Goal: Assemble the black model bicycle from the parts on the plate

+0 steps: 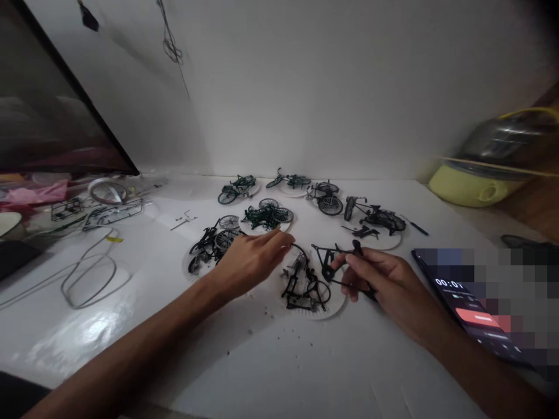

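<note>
My right hand (382,270) is closed around a black miniature bicycle frame (325,262), held above the right side of a white paper plate (334,308). My left hand (262,253) is over the plate's left edge, its fingers pinched together at the end of a thin curved black part (300,251). On that plate lie several loose black bicycle parts (303,291), among them a ring-shaped piece. Just behind my left hand, another paper plate (187,267) bears black parts and spoked wheels (227,238).
Miniature bicycles (329,201) stand along the back by the wall. Further right are a small screwdriver (414,224), a phone (471,314) showing a timer, and a yellow pot (476,183). On the left lie a looped cable (89,302), black part frames (113,215) and a monitor (52,93).
</note>
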`<action>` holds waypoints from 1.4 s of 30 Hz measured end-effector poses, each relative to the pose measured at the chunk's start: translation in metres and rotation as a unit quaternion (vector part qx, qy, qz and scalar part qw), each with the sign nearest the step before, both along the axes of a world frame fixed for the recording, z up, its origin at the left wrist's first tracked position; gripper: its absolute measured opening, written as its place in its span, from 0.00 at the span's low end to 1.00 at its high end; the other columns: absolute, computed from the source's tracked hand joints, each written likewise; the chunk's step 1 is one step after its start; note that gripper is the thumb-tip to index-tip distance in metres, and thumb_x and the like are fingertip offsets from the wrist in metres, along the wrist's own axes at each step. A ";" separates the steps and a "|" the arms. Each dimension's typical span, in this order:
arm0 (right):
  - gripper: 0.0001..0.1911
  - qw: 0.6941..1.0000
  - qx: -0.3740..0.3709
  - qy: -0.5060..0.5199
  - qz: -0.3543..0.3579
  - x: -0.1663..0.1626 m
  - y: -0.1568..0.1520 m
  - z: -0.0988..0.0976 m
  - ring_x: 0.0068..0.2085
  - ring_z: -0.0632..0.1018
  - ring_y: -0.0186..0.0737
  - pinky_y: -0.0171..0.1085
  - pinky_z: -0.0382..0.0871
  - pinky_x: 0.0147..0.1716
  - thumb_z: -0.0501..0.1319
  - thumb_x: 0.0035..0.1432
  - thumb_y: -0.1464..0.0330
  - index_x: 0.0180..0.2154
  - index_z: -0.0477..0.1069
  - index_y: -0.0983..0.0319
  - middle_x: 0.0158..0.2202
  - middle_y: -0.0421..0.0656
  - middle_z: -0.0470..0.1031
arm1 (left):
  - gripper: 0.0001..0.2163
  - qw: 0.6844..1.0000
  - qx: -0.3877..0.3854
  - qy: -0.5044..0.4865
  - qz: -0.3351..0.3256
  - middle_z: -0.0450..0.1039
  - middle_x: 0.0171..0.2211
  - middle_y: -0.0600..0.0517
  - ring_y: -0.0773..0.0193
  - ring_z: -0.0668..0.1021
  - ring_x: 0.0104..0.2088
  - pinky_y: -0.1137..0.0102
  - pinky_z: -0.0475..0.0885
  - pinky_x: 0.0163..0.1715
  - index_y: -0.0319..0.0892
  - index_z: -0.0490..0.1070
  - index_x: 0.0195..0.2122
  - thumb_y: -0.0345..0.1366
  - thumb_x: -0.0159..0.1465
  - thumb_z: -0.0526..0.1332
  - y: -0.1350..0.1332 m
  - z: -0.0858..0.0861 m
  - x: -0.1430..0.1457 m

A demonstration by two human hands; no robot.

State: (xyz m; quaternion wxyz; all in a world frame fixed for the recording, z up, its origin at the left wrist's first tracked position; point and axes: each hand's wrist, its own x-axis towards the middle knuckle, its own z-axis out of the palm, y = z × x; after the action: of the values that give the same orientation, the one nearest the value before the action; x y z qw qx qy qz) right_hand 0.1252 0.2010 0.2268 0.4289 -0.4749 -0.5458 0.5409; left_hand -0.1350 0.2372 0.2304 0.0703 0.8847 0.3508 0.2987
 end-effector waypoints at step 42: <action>0.29 0.988 0.058 -0.067 -0.125 0.003 0.006 -0.004 0.31 0.77 0.36 0.34 0.71 0.30 0.68 0.55 0.54 0.56 0.68 0.54 0.35 0.42 0.80 | 0.08 0.965 0.012 0.177 -0.194 0.75 0.41 0.48 0.60 0.75 0.42 0.64 0.70 0.45 0.38 0.71 0.46 0.34 0.72 0.55 -0.023 0.006 0.019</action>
State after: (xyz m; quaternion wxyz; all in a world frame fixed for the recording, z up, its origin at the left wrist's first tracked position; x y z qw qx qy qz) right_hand 0.1277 0.2073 0.2232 0.4827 -0.5486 -0.5402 0.4174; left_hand -0.1157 0.2142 0.2367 0.0535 0.9754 0.1757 0.1219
